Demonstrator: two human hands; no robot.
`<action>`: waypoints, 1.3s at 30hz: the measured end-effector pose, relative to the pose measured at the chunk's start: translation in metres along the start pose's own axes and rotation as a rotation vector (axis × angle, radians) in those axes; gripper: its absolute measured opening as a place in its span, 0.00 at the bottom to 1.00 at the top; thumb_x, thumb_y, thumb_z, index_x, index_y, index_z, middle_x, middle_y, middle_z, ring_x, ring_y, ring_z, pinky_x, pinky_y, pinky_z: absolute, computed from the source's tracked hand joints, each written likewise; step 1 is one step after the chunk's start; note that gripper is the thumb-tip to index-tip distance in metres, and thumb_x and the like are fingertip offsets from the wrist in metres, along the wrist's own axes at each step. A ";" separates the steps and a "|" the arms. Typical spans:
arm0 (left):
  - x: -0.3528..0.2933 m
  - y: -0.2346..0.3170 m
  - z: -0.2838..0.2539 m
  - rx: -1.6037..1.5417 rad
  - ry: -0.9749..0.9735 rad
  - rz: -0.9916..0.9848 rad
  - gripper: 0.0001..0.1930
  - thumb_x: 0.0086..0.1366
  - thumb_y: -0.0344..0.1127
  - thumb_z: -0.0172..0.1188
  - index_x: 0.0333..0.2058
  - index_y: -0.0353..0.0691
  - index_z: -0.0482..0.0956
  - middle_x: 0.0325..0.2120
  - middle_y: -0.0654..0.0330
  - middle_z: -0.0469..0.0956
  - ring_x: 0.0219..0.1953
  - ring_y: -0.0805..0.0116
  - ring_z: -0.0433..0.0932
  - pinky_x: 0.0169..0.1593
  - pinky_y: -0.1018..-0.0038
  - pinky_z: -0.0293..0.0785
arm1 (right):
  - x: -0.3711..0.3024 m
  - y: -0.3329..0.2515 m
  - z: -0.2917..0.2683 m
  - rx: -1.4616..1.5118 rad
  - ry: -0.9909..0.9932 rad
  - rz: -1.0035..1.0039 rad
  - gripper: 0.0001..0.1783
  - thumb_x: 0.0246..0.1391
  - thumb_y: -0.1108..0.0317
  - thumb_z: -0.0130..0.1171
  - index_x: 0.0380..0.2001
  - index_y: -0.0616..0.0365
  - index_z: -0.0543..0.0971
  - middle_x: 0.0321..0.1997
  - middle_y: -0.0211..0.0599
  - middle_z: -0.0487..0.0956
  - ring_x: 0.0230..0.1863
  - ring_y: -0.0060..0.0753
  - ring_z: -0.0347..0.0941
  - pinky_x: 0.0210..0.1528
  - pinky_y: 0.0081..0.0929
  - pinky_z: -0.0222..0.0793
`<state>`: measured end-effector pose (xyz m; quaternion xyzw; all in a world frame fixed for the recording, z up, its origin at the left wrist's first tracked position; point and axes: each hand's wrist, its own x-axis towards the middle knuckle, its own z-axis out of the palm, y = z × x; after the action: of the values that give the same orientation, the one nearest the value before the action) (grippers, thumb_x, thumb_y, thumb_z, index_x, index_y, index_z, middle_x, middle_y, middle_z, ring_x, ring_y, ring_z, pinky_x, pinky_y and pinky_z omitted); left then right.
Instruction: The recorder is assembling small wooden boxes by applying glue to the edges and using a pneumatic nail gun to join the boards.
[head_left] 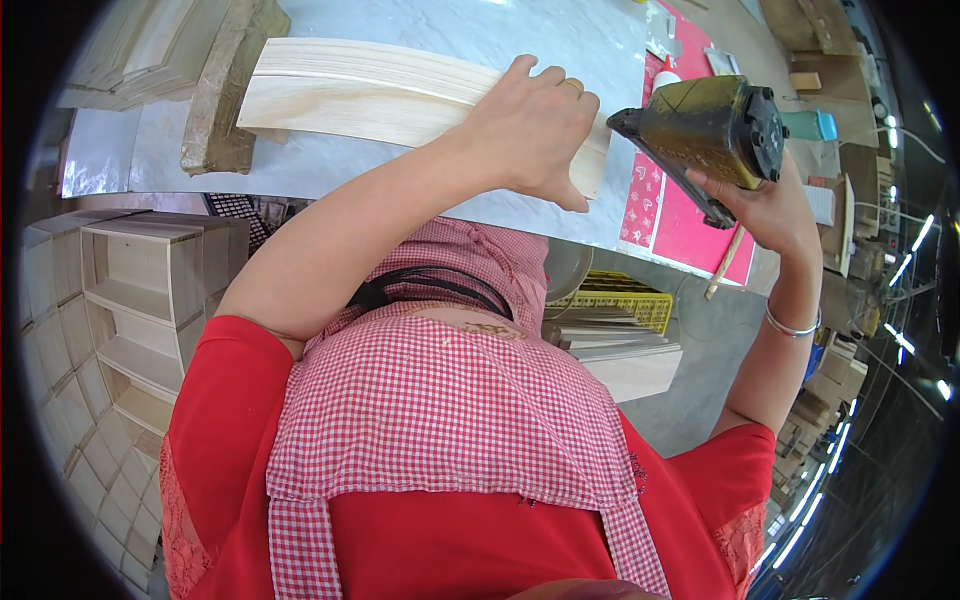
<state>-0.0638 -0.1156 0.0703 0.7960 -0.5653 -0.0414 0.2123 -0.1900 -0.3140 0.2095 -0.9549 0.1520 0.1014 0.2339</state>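
Note:
A long, pale wooden piece point(350, 95) lies across the grey marbled table, with lines along its far side like the edges of layered strips. My left hand point(540, 125) grips its right end, fingers toward the far edge and thumb at the near edge. In my right hand point(770, 210) is a nail gun point(695, 130), dark and yellowish, its handle partly hidden by the palm. The gun is raised and tilted, its narrow nose pointing left, close to the wood's right end; I cannot tell whether it touches.
A rough wooden block point(235, 85) stands by the wood's left end. A pink patterned sheet point(690, 220) covers the table's right side, with a red-tipped bottle point(667, 75) beyond. Wooden boxes point(140, 260) are stacked at left. Below the table are a yellow crate point(640, 300) and flat panels point(620, 360).

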 end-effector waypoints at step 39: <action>-0.057 -0.033 0.052 0.077 0.146 0.004 0.38 0.51 0.53 0.70 0.58 0.39 0.72 0.61 0.45 0.65 0.65 0.44 0.59 0.65 0.45 0.52 | 0.080 0.166 0.136 -0.092 1.016 0.124 0.28 0.48 0.58 0.68 0.48 0.64 0.73 0.46 0.56 0.76 0.51 0.56 0.72 0.52 0.46 0.68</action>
<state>-0.0711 -0.0699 0.0009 0.8032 -0.5513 0.0391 0.2224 -0.1882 -0.4086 0.0013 -0.8822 0.2983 -0.3550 0.0817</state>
